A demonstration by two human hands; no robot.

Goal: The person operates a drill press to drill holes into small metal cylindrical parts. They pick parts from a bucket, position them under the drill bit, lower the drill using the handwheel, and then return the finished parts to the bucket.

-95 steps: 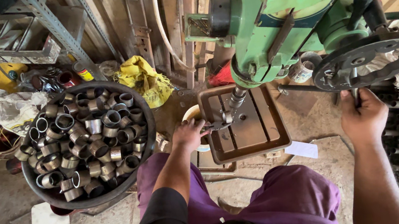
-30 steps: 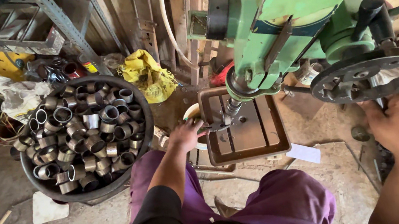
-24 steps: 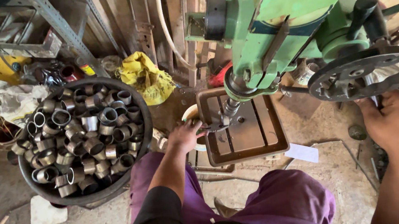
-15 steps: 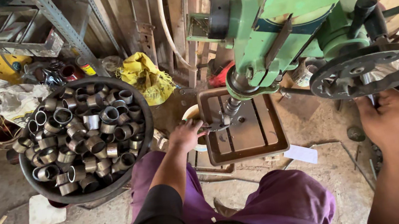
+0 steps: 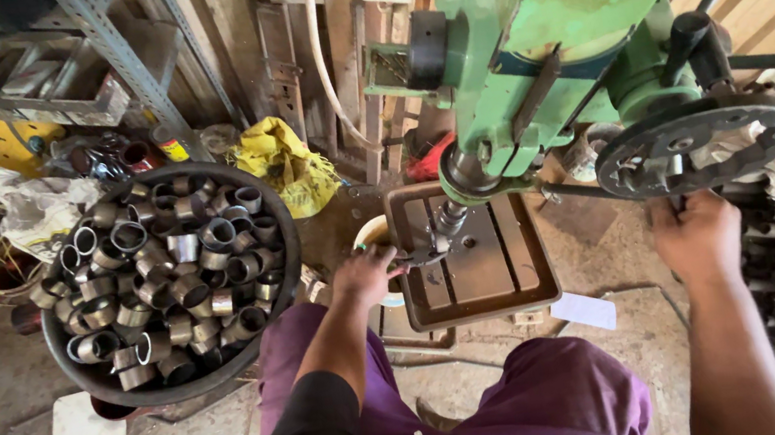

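The left hand (image 5: 365, 276) pinches a small metal piece (image 5: 423, 256) on the drill table (image 5: 482, 275) beneath the spindle (image 5: 448, 219) — rigid, likely slippery, best held at its edges. The right hand (image 5: 698, 234) is closed around the feed wheel (image 5: 696, 144) — heavy, stiff.

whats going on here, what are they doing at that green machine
A seated person works at a green drill press. The left hand holds a small metal piece on the press table under the spindle, and the right hand grips the dark feed wheel. A black tub of short metal tube sections sits at their left.
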